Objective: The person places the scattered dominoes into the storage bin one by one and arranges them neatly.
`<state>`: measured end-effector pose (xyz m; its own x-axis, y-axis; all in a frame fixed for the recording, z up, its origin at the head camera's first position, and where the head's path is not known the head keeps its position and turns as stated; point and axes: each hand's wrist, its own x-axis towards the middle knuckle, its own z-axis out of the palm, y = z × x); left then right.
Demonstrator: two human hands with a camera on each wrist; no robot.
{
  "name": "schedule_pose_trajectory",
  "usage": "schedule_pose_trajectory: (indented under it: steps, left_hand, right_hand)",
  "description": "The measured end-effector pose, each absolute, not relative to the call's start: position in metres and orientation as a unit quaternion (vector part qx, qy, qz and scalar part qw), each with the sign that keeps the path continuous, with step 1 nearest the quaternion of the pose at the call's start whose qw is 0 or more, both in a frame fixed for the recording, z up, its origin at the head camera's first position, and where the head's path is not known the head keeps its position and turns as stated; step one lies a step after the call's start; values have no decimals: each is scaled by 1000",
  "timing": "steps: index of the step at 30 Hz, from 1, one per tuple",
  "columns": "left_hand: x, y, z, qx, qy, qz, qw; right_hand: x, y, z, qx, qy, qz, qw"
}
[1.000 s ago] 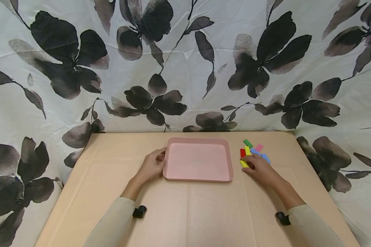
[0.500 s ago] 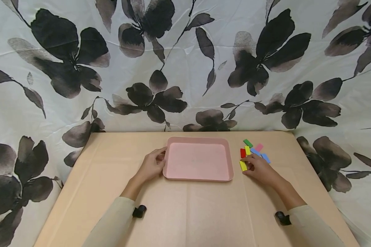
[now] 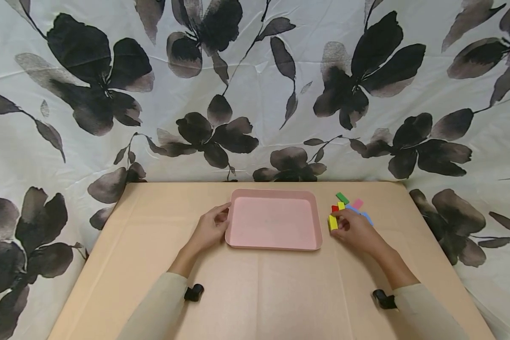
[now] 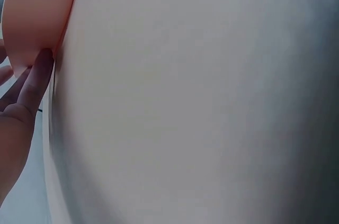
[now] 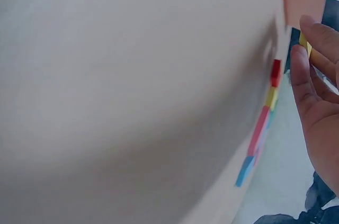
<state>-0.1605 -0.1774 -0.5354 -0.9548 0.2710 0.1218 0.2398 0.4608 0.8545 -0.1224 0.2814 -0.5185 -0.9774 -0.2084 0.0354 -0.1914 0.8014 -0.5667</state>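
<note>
A shallow pink tray [image 3: 276, 220] lies at the far middle of the table. At its left end my left hand [image 3: 210, 225] rests its fingertips against the outer wall; the left wrist view shows fingers touching the tray's wall [image 4: 39, 12]. To the tray's right, my right hand [image 3: 357, 231] pinches a yellow block [image 3: 333, 223] between thumb and fingers. In the right wrist view that yellow block [image 5: 303, 41] sits between the fingertips, above the table and partly covered.
Behind the right hand lie several small blocks: a green block [image 3: 342, 198], a pink block [image 3: 357, 204], a red block [image 3: 335, 208], another yellow block [image 3: 341, 205] and blue blocks [image 3: 352, 208]. A floral cloth [image 3: 255, 94] hangs behind the table's far edge.
The right hand has taken hold of the near yellow block and raised it slightly, shifting a little left. More of the red block is now covered. The left hand and tray stay in place.
</note>
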Motion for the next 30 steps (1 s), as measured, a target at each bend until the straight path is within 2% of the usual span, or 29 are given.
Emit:
schedule_pose_trajectory:
  steps: [6, 10, 23, 30]
  left_hand:
    - [-159, -177, -539, 130, 839, 528, 34]
    - [-159, -177, -538, 127, 830, 541, 43]
    - [-161, -175, -537, 112, 838, 531, 50]
    - [-161, -175, -537, 117, 836, 533, 49]
  right_hand:
    - [-132, 269, -506, -117, 942, -312, -34]
    - [-141, 258, -497, -130, 935, -327, -41]
    - [-170, 194, -488, -128, 928, -343, 63]
    - [-187, 163, -487, -170, 931, -315, 71]
